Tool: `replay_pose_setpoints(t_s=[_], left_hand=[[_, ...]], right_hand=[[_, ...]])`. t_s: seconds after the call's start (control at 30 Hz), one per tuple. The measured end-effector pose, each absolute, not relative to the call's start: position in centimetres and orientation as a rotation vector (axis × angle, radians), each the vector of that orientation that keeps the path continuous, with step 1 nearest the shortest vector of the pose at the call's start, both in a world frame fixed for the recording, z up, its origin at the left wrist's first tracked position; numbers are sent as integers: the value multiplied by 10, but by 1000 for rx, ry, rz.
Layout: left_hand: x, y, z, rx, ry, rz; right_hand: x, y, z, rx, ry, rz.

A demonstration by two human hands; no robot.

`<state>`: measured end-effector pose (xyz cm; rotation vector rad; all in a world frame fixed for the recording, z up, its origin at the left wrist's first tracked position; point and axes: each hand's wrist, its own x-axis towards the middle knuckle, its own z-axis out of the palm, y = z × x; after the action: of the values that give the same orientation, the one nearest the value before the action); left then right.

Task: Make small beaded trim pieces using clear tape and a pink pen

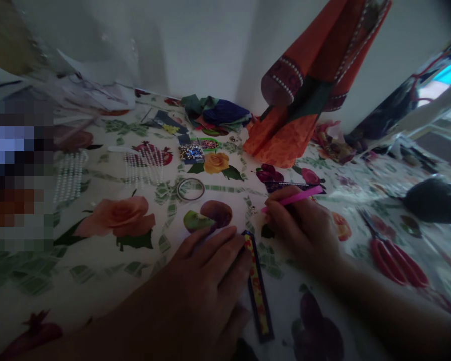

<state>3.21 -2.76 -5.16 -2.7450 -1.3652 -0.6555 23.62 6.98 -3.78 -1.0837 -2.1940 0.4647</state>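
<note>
My right hand [308, 225] pinches a slim pink pen-like stick [306, 194], its lower tip close to a few tiny beads or stones [252, 209] on the tablecloth. Beside it lies a narrow strip [259, 296] with a yellow and red pattern and a dark border. My left hand [205, 276] rests low over the cloth with its fingers stretched out. Its fingertips are beside the strip's upper end; whether they touch it I cannot tell. Behind the right hand is a dark band [291, 184] edged with small white beads.
A flowered tablecloth [108, 250] covers the table. Strings of white beads [145, 165], a ring [191, 189] and a pile of shiny beads [191, 152] lie beyond my left hand. An orange and green garment [304, 95] stands at the back; red-handled scissors [396, 258] lie right.
</note>
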Motion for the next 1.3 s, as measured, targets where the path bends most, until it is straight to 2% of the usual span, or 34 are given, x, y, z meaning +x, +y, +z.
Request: replay_pose_setpoints(t_s=[0.33, 0.53, 1.3], left_hand=[[31, -27, -53, -2752, -1380, -662], [32, -30, -53, -2763, -1414, -656], [34, -30, -52, -2727, -1424, -679]], right_hand=[[236, 57, -24, -1009, -2252, 463], [237, 53, -25, -913, -2280, 596], [234, 54, -27, -930, -2320, 664]])
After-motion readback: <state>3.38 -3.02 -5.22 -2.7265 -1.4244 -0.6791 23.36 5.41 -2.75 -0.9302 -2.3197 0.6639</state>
